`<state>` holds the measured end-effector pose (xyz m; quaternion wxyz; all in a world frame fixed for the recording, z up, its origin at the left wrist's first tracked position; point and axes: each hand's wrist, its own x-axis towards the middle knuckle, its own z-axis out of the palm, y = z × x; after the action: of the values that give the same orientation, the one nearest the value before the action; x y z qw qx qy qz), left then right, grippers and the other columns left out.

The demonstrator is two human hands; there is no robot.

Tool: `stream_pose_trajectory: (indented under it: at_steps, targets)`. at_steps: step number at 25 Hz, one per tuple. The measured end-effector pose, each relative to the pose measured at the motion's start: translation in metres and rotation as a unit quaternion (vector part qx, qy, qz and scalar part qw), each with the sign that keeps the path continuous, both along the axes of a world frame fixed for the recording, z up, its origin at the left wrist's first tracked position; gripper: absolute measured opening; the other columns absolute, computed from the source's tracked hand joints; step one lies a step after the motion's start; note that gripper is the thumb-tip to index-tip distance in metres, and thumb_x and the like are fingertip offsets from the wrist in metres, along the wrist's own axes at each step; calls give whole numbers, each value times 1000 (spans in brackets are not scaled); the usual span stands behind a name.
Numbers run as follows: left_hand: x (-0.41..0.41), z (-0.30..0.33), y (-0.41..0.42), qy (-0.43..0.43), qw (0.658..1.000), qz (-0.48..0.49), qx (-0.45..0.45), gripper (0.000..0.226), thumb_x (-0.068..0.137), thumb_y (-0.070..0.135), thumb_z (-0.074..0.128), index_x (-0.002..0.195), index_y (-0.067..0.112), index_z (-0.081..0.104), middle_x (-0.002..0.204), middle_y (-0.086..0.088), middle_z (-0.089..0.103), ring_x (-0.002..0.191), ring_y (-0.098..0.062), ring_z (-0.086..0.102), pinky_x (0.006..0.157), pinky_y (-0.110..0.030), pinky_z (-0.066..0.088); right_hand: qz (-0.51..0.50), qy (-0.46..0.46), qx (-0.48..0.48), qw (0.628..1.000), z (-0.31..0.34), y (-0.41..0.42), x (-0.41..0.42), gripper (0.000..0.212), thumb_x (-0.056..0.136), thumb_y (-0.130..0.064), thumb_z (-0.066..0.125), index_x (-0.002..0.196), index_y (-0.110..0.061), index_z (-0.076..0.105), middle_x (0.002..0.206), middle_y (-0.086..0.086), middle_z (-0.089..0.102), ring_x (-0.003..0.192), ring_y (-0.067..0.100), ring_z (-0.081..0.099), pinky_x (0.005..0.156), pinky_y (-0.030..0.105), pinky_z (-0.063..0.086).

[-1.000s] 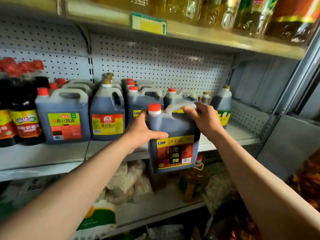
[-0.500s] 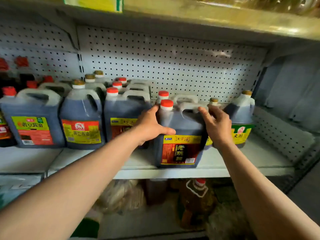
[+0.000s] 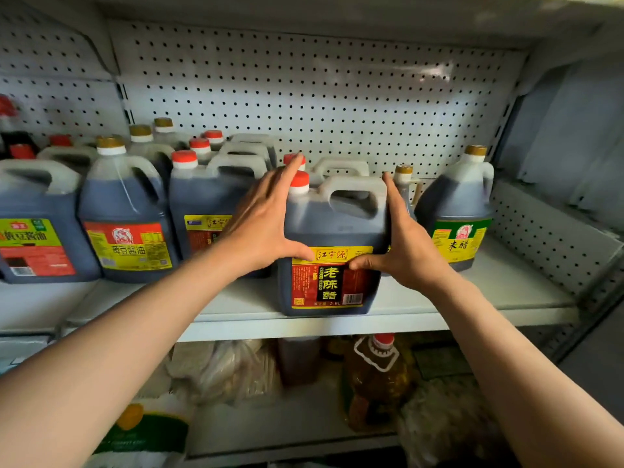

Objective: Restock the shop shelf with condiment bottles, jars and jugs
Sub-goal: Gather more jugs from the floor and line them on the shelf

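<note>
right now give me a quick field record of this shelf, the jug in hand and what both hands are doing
shelf: white shelf, pegboard back
jug: dark vinegar jug, red cap, upright at the front edge
left hand: left hand flat on the jug's left side, fingers straight, thumb on the label
right hand: right hand flat on its right side, thumb on the label
neighbours: soy sauce jug to the left, green-label jug to the right

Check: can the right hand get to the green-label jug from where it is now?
Probably yes. The right hand lies flat against the right side of the vinegar jug, and the green-label jug stands just to its right on the shelf. Its front faces bare shelf; only a small gold-capped bottle stands between them, further back.
</note>
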<state>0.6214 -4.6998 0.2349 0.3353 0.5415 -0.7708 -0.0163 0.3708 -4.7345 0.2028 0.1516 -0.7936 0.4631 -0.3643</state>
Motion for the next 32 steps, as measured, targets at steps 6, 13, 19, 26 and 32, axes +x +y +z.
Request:
stream_pose_trajectory:
  at_steps: [6, 13, 19, 26, 32]
  targets:
    - [-1, -1, -9, -22, 998, 10, -63, 126, 42, 43, 96, 146, 14, 31, 147, -8, 33, 135, -24, 32, 115, -33, 27, -19, 5, -31, 999, 0, -9, -1, 145, 50, -40, 97, 159, -32, 1, 153, -1, 45, 140, 20, 41, 104, 24, 37]
    - [6, 6, -49, -104, 989, 70, -77, 124, 46, 52, 92, 147, 14, 30, 147, -10, 37, 138, -28, 29, 122, -40, 10, -82, 42, -43, 995, 4, -43, 22, 143, 55, -33, 97, 160, -21, 1, 150, 16, 44, 141, 31, 32, 107, 35, 34]
    - [6, 9, -70, -163, 975, 129, -77, 129, 48, 60, 88, 150, 16, 23, 151, -6, 33, 144, -26, 23, 122, -38, 1, -112, 64, -38, 991, 8, -58, 34, 141, 58, -35, 95, 160, -19, -1, 158, 13, 36, 148, 31, 25, 115, 40, 31]
    - [2, 17, -55, -171, 973, 153, 9, 136, 62, 61, 81, 155, 21, -10, 165, -8, -5, 150, -29, -15, 122, -45, -6, -182, 98, -35, 978, 5, -29, 44, 124, 70, -38, 88, 160, -12, 6, 158, 14, 35, 144, 33, 34, 111, 40, 36]
    - [35, 2, -13, -92, 990, 105, 34, 123, 69, 56, 80, 157, 26, 0, 164, -12, -1, 151, -32, -2, 122, -42, 6, -253, 119, -30, 960, 1, 22, 60, 103, 77, -41, 82, 157, -14, 23, 149, 17, 46, 135, 35, 42, 103, 41, 38]
